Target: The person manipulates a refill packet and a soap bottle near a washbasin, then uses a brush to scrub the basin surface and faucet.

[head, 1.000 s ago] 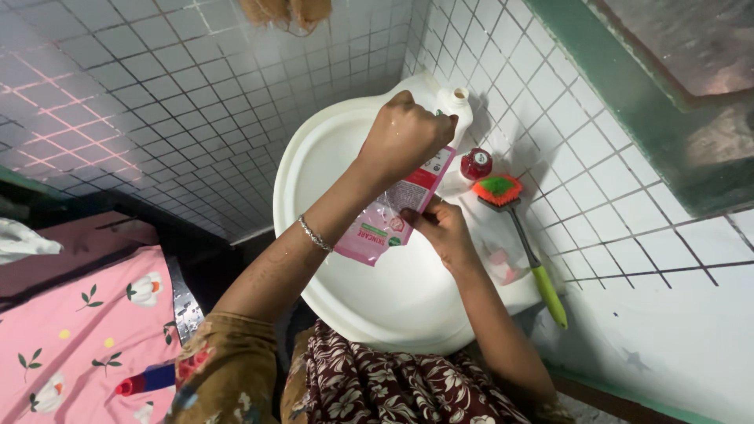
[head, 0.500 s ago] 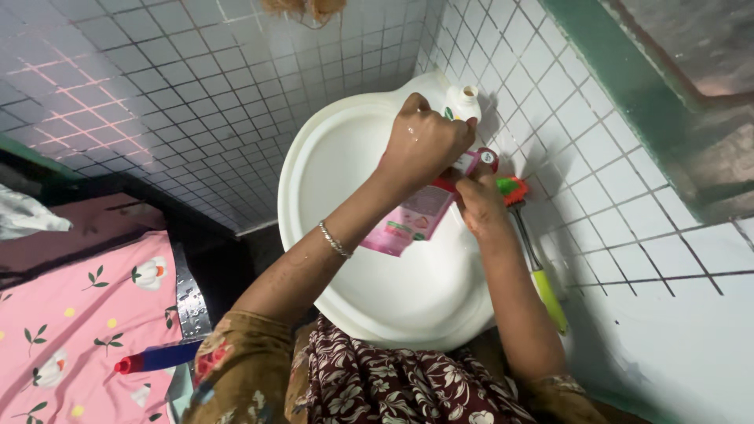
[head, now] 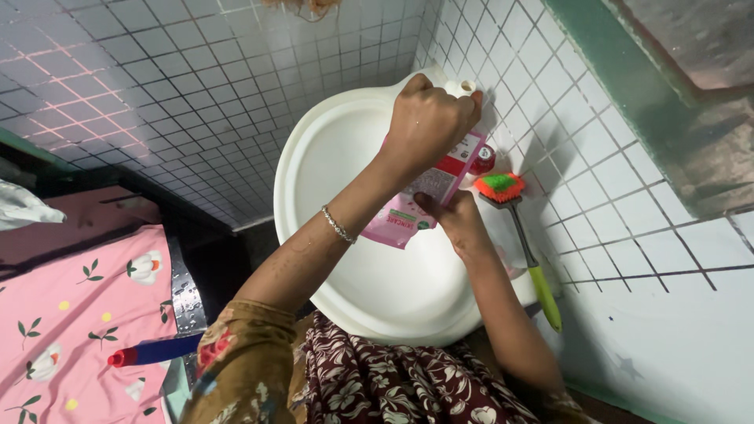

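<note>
Now, label by label:
Left hand: upper middle of the frame, curled tight around the top of the pink sachet, over the sink.
Right hand: just below the left one, fingers pinching the lower right side of the sachet.
Pink sachet: flat and soft, pink with a red band and a white patch, hanging tilted between both hands above the bowl of the sink.
White sink: big and round, middle of the frame, set against the tiled wall.
Bracelet: thin and silver, on the left wrist.
Brush: orange head with green bristles, long handle ending in green, lying on the right rim of the sink, just beside the right hand.
Small red and white bottle: peeking out behind the sachet, near the brush head.
Pink flowered cloth: lower left of the frame.
Red and blue tube: lying at the cloth's edge, lower left.
</note>
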